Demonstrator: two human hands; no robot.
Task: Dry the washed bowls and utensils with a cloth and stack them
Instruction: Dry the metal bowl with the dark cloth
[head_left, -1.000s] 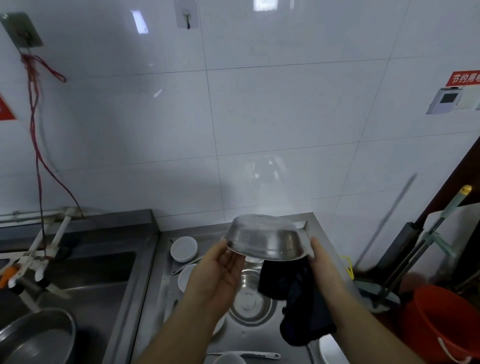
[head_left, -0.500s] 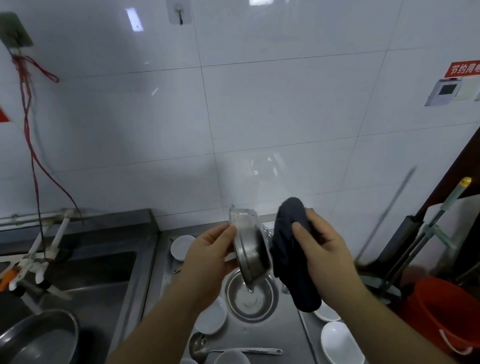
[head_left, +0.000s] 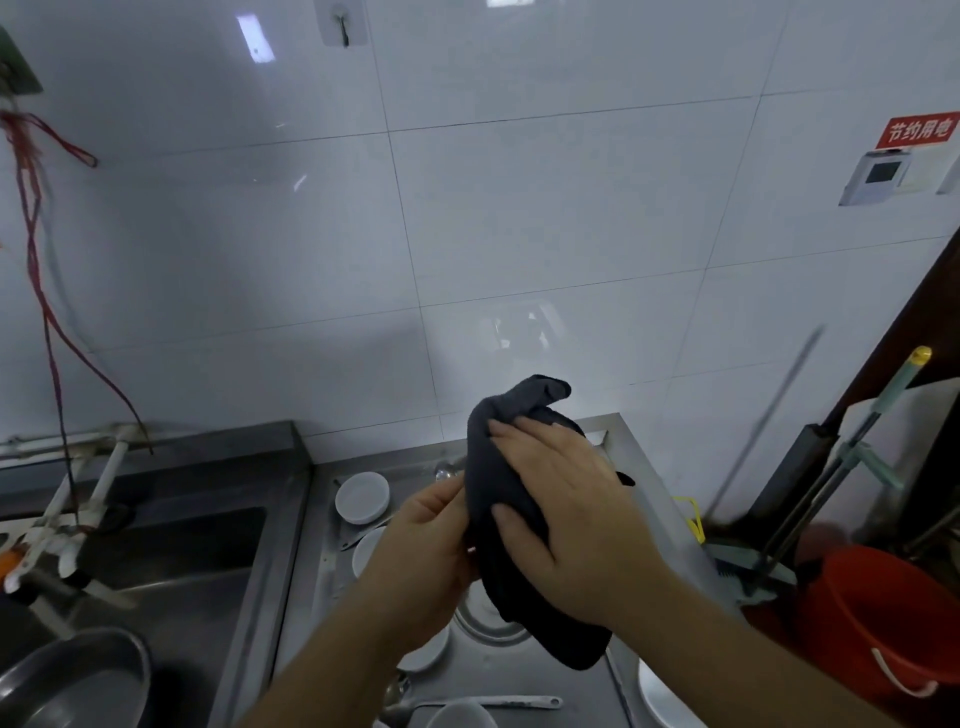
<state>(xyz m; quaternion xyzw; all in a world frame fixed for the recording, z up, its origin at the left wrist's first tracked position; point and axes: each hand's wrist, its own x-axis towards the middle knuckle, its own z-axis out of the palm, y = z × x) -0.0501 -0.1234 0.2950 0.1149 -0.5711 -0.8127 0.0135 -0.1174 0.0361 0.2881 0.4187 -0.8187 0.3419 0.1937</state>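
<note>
Steel counter (head_left: 631, 447) — white bowls (head_left: 362, 498), steel bowl (head_left: 485, 621), ladle (head_left: 467, 702).

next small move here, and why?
Probably rub the dark cloth round the bowl it hides: the right hand presses it there, the left hand grips from the other side, so drying looks under way; stacking comes later.
</note>
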